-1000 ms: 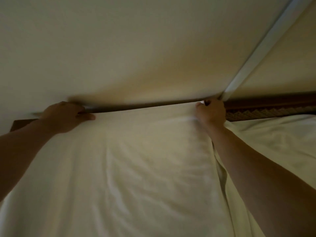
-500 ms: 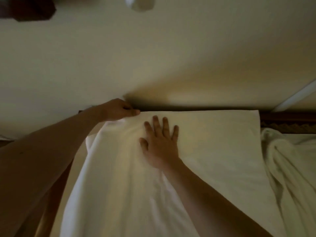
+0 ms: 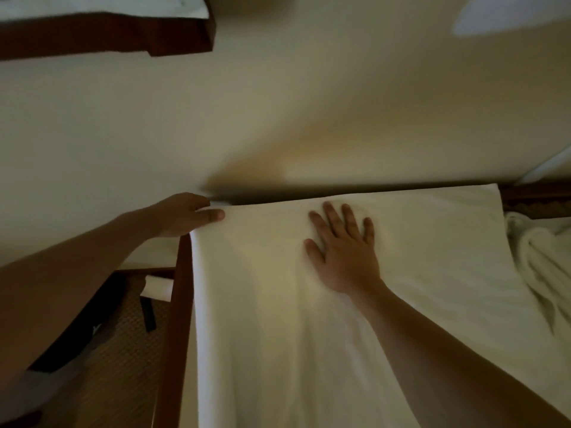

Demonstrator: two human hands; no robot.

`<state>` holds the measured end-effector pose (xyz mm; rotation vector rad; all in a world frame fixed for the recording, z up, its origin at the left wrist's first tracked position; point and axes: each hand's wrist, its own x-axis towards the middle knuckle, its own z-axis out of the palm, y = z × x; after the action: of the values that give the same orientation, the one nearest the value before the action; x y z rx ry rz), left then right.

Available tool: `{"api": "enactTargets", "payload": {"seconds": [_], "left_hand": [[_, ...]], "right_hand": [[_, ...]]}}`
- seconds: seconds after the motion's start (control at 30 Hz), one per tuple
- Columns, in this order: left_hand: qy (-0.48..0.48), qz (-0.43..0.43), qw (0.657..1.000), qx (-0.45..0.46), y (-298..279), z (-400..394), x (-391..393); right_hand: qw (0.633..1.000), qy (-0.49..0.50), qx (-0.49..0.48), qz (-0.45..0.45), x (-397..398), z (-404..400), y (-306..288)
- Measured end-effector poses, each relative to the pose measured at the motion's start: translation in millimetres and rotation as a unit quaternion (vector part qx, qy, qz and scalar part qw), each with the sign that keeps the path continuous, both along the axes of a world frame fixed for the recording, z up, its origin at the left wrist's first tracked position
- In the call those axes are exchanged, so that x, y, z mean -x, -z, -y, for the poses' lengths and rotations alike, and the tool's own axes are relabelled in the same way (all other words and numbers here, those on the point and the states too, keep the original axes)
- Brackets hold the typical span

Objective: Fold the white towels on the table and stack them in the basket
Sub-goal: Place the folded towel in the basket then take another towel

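The white towel point(image 3: 309, 319) is lying spread over the dark wooden table point(image 3: 176, 304) against the wall—the left hand point(image 3: 185, 216) is pinching its far left corner, the right hand point(image 3: 343, 251) is pressing flat on it with fingers spread—while a crumpled towel point(image 3: 537, 257) is lying just to its right.

Dim room, warm low light. Plain cream wall point(image 3: 278, 103) fills the upper view, with a brighter patch near its middle right and a pale blurred shape point(image 3: 509, 13) at top right. Dark wooden frame point(image 3: 105, 35) hangs top left, contents blurred. Dark wood counter edge point(image 3: 176, 319) runs down at left. Below it, tan patterned carpet point(image 3: 117, 366). White trim strip point(image 3: 547, 165) angles at far right.
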<state>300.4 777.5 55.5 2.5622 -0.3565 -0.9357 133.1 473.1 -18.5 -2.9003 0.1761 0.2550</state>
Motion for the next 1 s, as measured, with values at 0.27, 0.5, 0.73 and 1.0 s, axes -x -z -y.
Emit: {"api": "enactTargets", "payload": {"seconds": [0.27, 0.5, 0.73, 1.0], "left_hand": [[0.0, 0.181, 0.977, -0.112, 39.3, -9.7, -11.0], [-0.221, 0.169, 0.958, 0.075, 36.2, -18.9, 67.3], [-0.377, 0.083, 0.911, 0.145, 28.1, -35.7, 254.3], [-0.377, 0.037, 0.915, 0.137, 17.6, -23.8, 443.6]], "right_hand": [[1.0, 0.015, 0.022, 0.003, -2.1, -1.0, 2.5], [0.999, 0.018, 0.029, -0.012, -8.9, 0.2, 2.9], [0.998, 0.062, 0.019, 0.022, 47.8, -52.3, -14.6], [0.999, -0.048, -0.017, 0.005, 295.6, -72.2, 2.9]]}}
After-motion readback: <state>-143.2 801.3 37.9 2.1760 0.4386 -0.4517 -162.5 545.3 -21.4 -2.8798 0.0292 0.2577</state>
